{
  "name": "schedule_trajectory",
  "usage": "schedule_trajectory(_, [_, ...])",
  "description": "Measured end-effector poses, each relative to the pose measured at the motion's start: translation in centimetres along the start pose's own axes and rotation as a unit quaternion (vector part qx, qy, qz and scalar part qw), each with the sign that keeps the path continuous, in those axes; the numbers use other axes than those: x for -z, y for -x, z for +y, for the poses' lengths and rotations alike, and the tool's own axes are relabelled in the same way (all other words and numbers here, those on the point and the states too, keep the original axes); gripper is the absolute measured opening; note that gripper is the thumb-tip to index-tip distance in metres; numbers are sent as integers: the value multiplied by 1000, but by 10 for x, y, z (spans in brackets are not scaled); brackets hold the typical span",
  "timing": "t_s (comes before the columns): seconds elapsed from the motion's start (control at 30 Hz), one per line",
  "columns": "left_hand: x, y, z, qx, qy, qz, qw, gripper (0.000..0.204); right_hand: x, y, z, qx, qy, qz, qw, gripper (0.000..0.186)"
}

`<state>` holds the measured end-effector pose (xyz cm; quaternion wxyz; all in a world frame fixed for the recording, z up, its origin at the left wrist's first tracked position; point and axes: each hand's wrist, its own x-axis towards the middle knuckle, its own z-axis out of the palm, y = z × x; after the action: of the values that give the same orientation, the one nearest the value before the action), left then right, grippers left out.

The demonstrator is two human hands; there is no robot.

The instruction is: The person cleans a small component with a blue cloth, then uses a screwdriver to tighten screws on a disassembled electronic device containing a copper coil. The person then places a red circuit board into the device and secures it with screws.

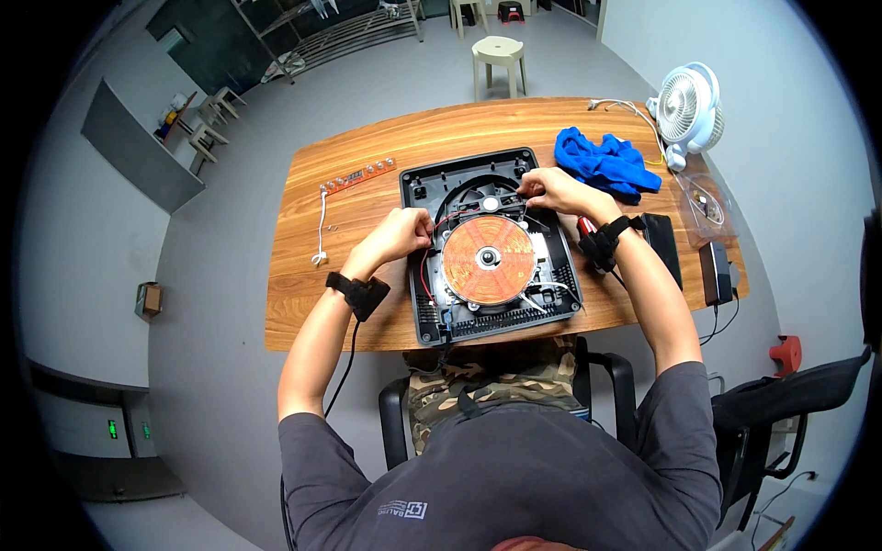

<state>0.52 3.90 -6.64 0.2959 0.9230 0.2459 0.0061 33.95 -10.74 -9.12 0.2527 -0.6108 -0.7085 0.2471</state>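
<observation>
Opened black plastic housing at mid-frame

On the brown wooden tabletop, left hand beside a thin red wire, right hand near the black fan; each grip looks nearly pressed together, whether pinching anything I cannot tell

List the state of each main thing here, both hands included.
Housing: open, insides bare
Coil: exposed, seated in the housing
Left hand: fingers bent at the housing's left side; hold unclear
Right hand: fingers bent over its upper right; hold unclear
Board: lying outside the housing
Cloth: crumpled
White fan: upright; running or not, unclear
Stool: upright, vacant
</observation>
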Motion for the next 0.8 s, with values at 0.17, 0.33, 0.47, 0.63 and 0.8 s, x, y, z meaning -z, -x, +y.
schedule_trajectory(0.17, [-6, -3, 0, 15, -30, 22, 999, 19, 0, 0, -1, 7, -5, 10, 1000, 28])
schedule_trajectory(0.33, [-7, -2, 0, 26, -16, 33, 999, 19, 0, 0, -2, 5, -1, 12, 1000, 28])
schedule_trajectory(0.47, [-3, -4, 2, 35, -7, 15, 999, 20, -1, 0, 1, 2, -13, 11, 1000, 27])
schedule_trajectory(0.63, [3, -5, -5, 28, 39, -17, 999, 22, 0, 0, 1, 12, -2, 13, 1000, 27])
schedule_trajectory(0.8, [8, -5, 2, 38, 30, -41, 998, 23, -1, 0, 3, 9, -8, 17, 1000, 26])
